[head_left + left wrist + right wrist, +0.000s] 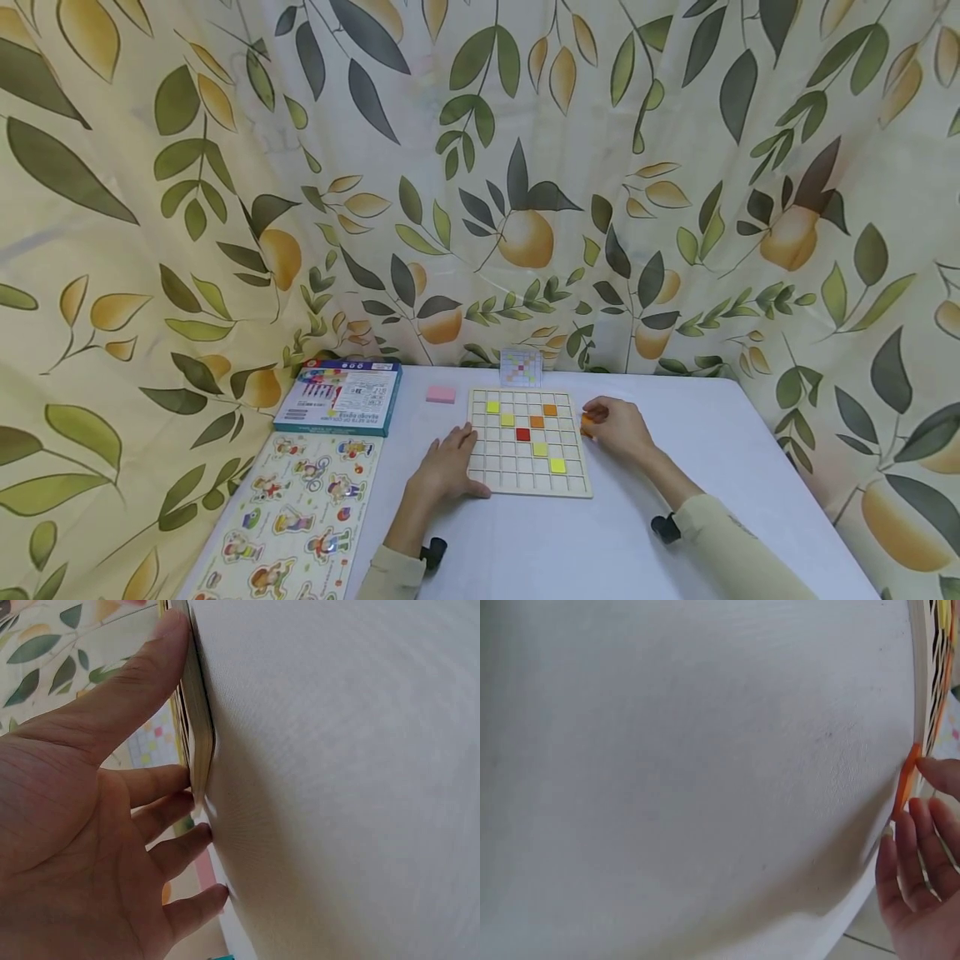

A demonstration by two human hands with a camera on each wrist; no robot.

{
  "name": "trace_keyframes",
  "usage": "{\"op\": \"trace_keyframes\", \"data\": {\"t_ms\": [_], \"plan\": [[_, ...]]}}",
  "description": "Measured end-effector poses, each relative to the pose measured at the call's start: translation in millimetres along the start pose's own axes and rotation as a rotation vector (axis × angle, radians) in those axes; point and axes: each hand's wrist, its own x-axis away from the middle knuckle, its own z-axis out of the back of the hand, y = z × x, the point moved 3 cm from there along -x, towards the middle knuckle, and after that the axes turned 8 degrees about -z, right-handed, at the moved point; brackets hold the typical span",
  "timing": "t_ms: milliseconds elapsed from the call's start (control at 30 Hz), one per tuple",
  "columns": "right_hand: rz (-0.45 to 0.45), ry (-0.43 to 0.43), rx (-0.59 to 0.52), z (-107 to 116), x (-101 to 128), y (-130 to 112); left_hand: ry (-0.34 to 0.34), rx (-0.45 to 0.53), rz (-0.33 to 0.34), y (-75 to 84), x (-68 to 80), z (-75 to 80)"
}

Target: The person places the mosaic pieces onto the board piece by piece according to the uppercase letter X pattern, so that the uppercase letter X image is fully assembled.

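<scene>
We see the right hand (618, 427) pinching a small flat orange tile (587, 425) between its fingers (939, 774), just beside the right edge of the grid board (529, 492) mid-counter (600, 542). The tile's heading is unclear. The left hand (448, 467) rests open-fingered against the board's left edge.

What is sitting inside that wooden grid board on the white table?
The pale wooden grid board holds four yellow square tiles, two orange tiles and one red tile. The left hand covers its near-left edge.
</scene>
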Motion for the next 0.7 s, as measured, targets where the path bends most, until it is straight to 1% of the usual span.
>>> {"op": "trace_keyframes", "data": {"t_ms": [167,300,433,600,700], "plan": [[0.032,-0.025,0.03,4.0,5.0,4.1,0.002,-0.008,-0.004,0.4,0.3,0.0],[0.055,-0.037,0.066,4.8,7.1,2.9,0.004,-0.006,-0.006,-0.9,-0.2,0.1],[0.052,-0.058,0.097,4.8,9.1,0.4,0.004,0.004,0.001,-1.4,-0.5,0.5],[0.076,-0.074,0.147,7.3,11.7,-3.7,-0.002,-0.009,0.001,-1.5,-1.6,-0.4],[0.075,-0.076,0.16,9.5,12.4,-5.6,-0.007,-0.012,0.001,-1.8,-2.4,-1.7]]}}
